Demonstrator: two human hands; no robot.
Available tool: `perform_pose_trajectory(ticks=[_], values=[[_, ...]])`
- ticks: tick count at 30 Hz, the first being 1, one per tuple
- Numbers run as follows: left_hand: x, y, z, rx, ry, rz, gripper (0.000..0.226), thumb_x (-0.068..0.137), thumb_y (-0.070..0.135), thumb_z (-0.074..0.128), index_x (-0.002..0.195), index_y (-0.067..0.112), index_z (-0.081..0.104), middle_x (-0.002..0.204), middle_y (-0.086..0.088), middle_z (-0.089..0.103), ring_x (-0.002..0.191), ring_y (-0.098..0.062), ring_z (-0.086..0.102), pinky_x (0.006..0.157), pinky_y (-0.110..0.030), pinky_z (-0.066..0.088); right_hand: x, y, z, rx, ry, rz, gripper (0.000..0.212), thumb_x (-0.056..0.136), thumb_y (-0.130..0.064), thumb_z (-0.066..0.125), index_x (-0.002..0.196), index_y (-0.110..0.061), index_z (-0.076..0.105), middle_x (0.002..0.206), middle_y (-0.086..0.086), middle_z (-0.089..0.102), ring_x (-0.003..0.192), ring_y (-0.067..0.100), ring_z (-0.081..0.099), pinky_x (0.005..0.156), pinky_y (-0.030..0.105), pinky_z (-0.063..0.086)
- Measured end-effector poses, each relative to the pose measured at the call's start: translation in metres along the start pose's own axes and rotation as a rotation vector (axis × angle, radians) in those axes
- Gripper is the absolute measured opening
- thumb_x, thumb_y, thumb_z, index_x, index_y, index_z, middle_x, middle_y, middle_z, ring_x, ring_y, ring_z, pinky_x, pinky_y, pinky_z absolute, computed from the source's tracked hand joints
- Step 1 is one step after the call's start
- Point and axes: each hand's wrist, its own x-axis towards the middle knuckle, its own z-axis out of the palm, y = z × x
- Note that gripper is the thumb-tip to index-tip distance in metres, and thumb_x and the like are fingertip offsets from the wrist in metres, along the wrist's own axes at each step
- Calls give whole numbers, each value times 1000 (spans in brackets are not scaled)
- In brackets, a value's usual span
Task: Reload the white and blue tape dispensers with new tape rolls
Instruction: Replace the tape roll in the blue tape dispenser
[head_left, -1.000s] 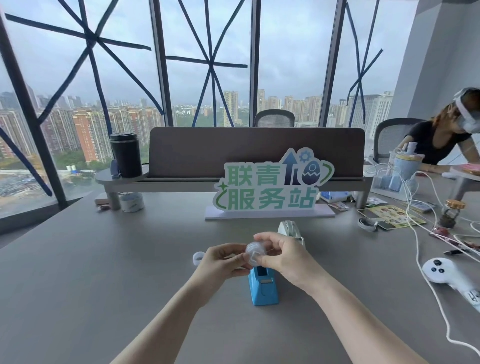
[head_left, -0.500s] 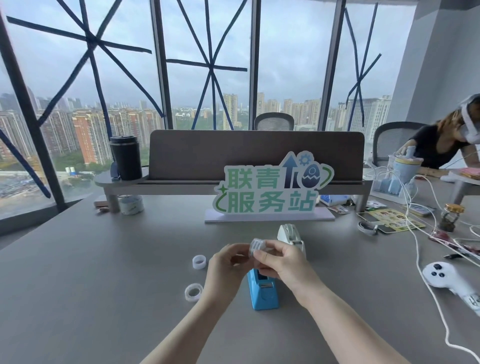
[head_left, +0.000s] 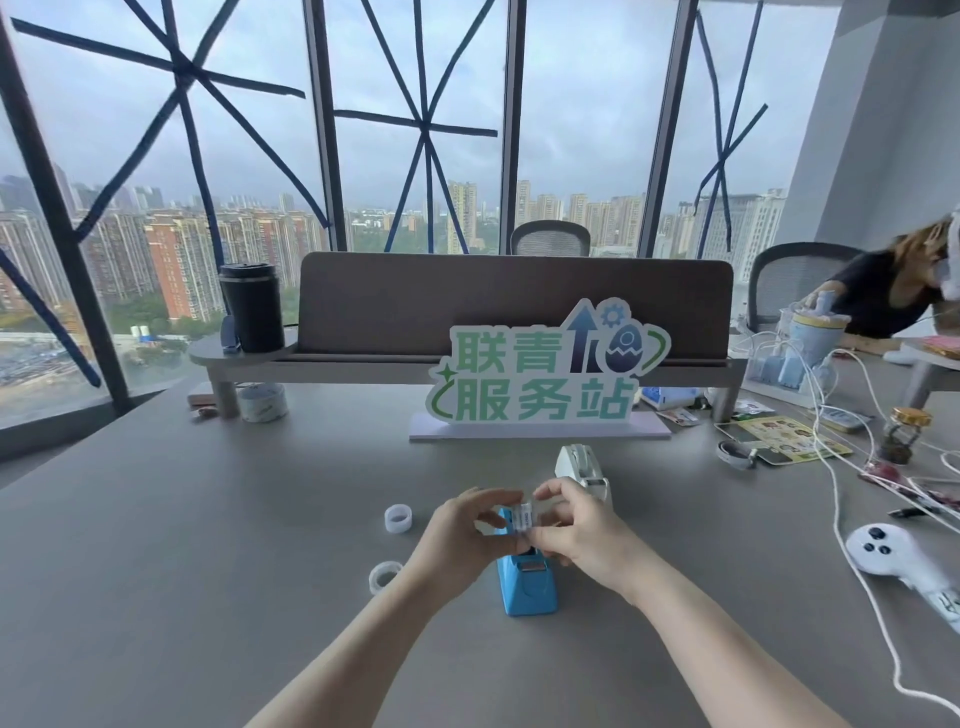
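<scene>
Now pinching tape roll between left hand and right hand, directly above blue dispenser.

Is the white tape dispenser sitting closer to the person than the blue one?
No, the white tape dispenser stands farther back, beyond the blue tape dispenser.

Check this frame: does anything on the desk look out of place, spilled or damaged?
Nothing looks spilled or damaged. Both hands, left hand and right hand, hold a small tape roll over the blue tape dispenser. Two loose tape rolls lie left of it; white cables sprawl untidily at right.
</scene>
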Motion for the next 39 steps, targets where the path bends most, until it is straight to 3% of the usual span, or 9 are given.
perform_pose_trajectory(ticks=[7, 13, 23, 26, 31, 34, 39], values=[[8, 3, 5, 78, 39, 45, 48, 69, 18, 84, 113, 23, 69, 92, 18, 62, 87, -6, 65, 80, -18, 54, 4, 7, -3, 17, 74, 1, 27, 80, -27, 78, 99, -16, 62, 94, 0, 73, 78, 8, 63, 66, 17, 43], [15, -6, 12, 124, 32, 124, 46, 69, 15, 83, 113, 18, 69, 101, 8, 65, 90, -5, 66, 86, -18, 54, 7, 16, -1, 20, 105, -12, 23, 82, -23, 77, 101, -15, 67, 99, -1, 75, 97, 13, 67, 86, 24, 49], [28, -15, 13, 320, 51, 115, 47, 71, 29, 81, 115, 31, 66, 109, 12, 67, 96, -7, 61, 86, -26, 52, 24, 28, -4, -85, 187, -21, 18, 83, -31, 73, 99, -24, 68, 103, -8, 71, 100, 11, 64, 93, 33, 50], [33, -16, 12, 324, 54, 102, 47, 72, 29, 80, 116, 29, 66, 110, 11, 67, 95, -7, 62, 85, -28, 55, 29, 31, -3, -84, 183, -8, 27, 83, -35, 74, 105, -19, 71, 105, -8, 71, 102, 10, 64, 94, 31, 51], [36, -18, 9, 375, 28, 121, 47, 74, 31, 79, 118, 29, 65, 112, 11, 65, 94, -7, 63, 84, -29, 56, 32, 33, -3, -82, 164, -5, 26, 82, -34, 74, 104, -21, 72, 102, -11, 72, 96, 8, 64, 91, 30, 51], [36, -20, 7, 414, -6, 131, 46, 74, 32, 79, 118, 28, 66, 112, 11, 66, 93, -6, 62, 84, -29, 55, 30, 32, -4, -107, 167, -28, 15, 82, -32, 74, 96, -26, 72, 92, -16, 70, 84, 4, 60, 79, 25, 49], [35, -25, 10, 410, -12, 113, 46, 72, 32, 79, 117, 29, 66, 111, 13, 67, 97, -7, 63, 87, -27, 52, 30, 36, -3, -144, 180, -54, 22, 81, -31, 76, 102, -24, 73, 86, -21, 64, 75, 0, 55, 67, 19, 41]])
